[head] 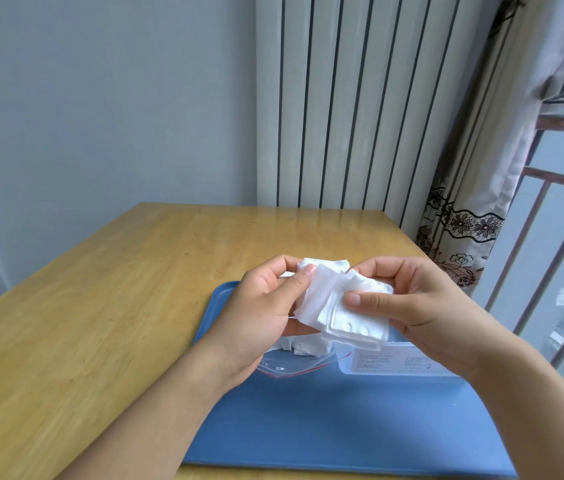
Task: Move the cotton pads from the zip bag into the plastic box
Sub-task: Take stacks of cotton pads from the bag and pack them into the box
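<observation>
A stack of several white square cotton pads (339, 306) is held in the air between both hands, above the blue tray (325, 424). My left hand (260, 306) grips the stack's left side, thumb on top. My right hand (422, 306) pinches its right side, thumb pressed on the top pad. Below them the clear zip bag (294, 363) with a red seal line lies on the tray with more white pads inside, partly hidden by my left wrist. The clear plastic box (398, 362), bearing a printed label, stands on the tray under my right hand, mostly hidden.
The tray lies on a wooden table (100, 306) near its right edge. A white ribbed radiator (360, 98) stands behind the table. A patterned curtain (464, 220) and a barred window (557, 254) are to the right.
</observation>
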`<state>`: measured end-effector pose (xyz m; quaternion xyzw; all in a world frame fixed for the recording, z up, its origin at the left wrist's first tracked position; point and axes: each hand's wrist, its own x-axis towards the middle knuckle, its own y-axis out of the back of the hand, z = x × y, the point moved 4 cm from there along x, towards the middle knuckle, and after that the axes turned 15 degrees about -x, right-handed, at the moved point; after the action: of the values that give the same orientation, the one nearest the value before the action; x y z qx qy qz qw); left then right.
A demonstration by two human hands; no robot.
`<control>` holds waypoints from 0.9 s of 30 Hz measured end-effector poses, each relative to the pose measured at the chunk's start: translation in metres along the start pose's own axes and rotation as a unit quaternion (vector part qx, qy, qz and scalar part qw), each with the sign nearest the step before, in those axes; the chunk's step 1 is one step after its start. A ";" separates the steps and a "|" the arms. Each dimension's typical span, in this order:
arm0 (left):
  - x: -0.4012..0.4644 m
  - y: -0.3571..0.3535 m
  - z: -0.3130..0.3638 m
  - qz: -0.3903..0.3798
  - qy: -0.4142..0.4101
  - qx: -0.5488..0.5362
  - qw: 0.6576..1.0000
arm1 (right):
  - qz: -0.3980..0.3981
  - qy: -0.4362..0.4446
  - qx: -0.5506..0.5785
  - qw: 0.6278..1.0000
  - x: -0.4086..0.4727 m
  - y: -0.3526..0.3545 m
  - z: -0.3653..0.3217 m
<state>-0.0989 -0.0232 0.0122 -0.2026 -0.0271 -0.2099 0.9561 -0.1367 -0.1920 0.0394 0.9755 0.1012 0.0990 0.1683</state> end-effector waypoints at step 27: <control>0.000 0.004 -0.002 0.013 -0.029 0.044 0.999 | 0.111 0.022 -0.073 0.991 0.001 0.018 0.004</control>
<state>-0.0976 -0.0209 0.0092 -0.1671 -0.0617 -0.1896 0.9656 -0.1320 -0.2096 0.0427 0.9633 -0.0111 0.1459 0.2251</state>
